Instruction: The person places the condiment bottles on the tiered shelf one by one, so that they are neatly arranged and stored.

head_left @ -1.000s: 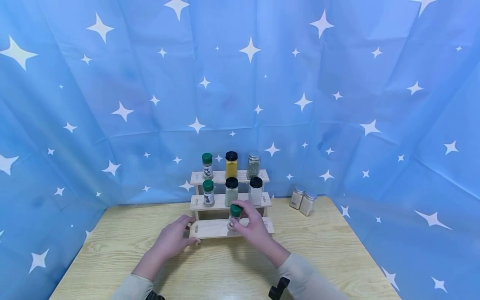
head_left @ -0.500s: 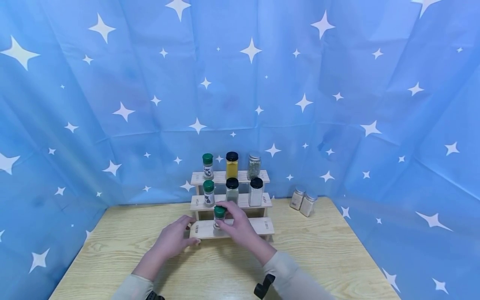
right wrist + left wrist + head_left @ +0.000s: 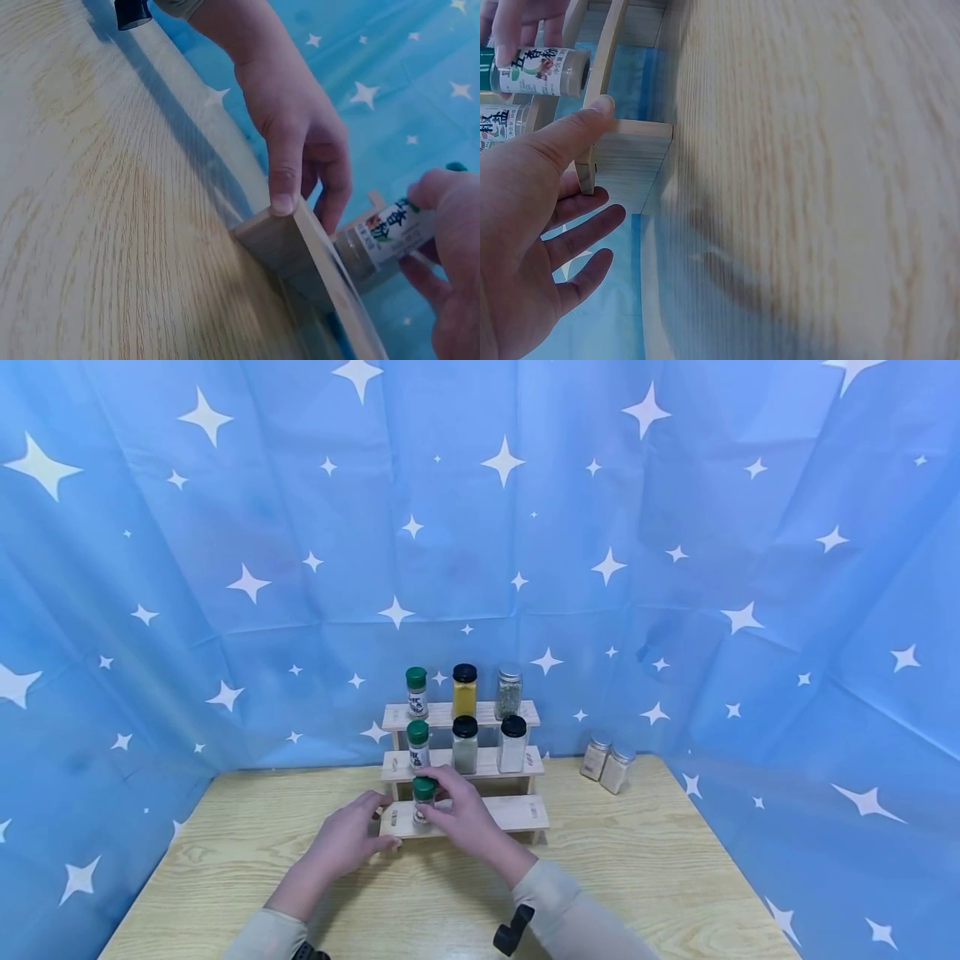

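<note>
Right hand [image 3: 467, 814] is pinching a small green-capped spice jar [image 3: 423, 800] round its body, fingers curled on the glass just under the cap. The jar is upright on the lowest step of the wooden tiered rack [image 3: 517, 814], toward its left end. In the right wrist view the jar's label [image 3: 391, 227] shows between the fingers [image 3: 439, 187], so the hold sits mid-body.

Left hand [image 3: 347, 839] is loose and holds nothing, with its thumb [image 3: 574, 127] pressed on the rack's left end, apparently steadying it. The other fingers are spread in front of the rack, over the table [image 3: 660, 877].

My read on handling: the jar is small and light, rigid glass or clear plastic, smooth-sided and possibly slick on the label. It looks narrow-based, so it could tip if bumped. Best hold is around the body below the cap, not by the cap alone. The rack looks light too and may slide without bracing.

Six more jars stand on the two upper steps. Two silver-lidded jars [image 3: 606, 764] sit on the table well right of the rack.
</note>
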The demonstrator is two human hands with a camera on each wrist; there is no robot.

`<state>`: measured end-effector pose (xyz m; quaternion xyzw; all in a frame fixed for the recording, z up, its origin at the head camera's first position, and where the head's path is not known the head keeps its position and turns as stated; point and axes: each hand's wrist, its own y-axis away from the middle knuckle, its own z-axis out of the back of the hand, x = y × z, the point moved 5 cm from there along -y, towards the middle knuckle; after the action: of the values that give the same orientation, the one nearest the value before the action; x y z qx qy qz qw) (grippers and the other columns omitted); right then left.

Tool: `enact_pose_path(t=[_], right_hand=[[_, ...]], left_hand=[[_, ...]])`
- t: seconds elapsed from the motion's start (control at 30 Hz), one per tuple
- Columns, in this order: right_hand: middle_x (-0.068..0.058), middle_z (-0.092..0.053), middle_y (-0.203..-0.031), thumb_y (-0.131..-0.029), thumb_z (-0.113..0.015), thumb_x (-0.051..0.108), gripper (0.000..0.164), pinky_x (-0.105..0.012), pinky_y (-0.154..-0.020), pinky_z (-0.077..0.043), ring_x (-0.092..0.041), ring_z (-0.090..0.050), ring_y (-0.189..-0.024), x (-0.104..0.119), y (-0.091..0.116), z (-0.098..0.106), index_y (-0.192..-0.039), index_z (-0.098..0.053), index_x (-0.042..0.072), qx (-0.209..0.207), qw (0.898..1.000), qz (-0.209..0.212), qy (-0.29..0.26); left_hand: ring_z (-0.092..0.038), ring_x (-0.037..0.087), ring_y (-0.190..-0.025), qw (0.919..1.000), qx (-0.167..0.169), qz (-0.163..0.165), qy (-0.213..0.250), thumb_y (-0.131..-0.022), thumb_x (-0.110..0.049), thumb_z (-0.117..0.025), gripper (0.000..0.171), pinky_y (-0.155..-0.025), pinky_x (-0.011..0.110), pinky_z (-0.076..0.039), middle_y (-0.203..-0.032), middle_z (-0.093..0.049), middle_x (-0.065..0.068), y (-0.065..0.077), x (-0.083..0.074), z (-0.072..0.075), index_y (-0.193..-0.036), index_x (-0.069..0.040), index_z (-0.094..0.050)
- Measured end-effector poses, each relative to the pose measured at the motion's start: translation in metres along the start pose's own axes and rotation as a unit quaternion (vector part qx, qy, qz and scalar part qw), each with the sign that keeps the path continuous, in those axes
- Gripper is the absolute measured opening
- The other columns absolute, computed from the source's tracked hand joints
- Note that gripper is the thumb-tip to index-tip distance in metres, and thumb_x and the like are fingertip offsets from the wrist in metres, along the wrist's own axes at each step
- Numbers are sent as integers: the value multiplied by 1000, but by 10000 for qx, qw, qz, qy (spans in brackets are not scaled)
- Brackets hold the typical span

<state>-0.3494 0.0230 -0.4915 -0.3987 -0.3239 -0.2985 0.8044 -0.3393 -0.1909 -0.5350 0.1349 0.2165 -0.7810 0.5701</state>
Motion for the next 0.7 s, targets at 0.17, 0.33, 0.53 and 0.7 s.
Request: enact_pose_path(t=[0.17, 0.33, 0.53, 0.7], right_hand=[[-3, -64, -134, -104, -76, 2, 56, -42, -105, -62, -24, -69, -117, -2, 0, -4, -156, -57, 6, 68, 9999, -116, -5], [-2, -63, -132, -104, -75, 1, 57, -39, -104, -62, -24, -68, -118, -4, 0, -7, -157, -57, 9, 44, 9999, -119, 115], [-6, -63, -137, -104, -76, 1, 60, -38, -102, -63, -21, -68, -118, -4, 1, -10, -159, -54, 8, -54, 9997, 24, 234], [-3, -63, -141, -103, -78, 3, 67, -39, -101, -63, -17, -68, -119, -5, 3, -9, -164, -49, 13, -141, 9997, -142, 136]], left_hand=[[-73, 23, -107, 10000, 11, 18, 8, -86, -39, -97, 69, -89, 50, -64, -134, -71, 4, 1, -1, 0, -143, -12, -68], [-73, 22, -107, 10000, 11, 46, -7, -86, -38, -97, 69, -89, 49, -64, -134, -71, 3, 0, 0, -1, -143, -13, -68], [-73, 22, -108, 10000, -4, 70, -1, -86, -39, -97, 70, -89, 49, -64, -133, -71, 2, -1, 1, -2, -144, -13, -68], [-73, 22, -108, 10000, 23, 41, -17, -86, -40, -97, 70, -89, 49, -64, -135, -71, 3, 0, 2, -1, -144, -13, -68]])
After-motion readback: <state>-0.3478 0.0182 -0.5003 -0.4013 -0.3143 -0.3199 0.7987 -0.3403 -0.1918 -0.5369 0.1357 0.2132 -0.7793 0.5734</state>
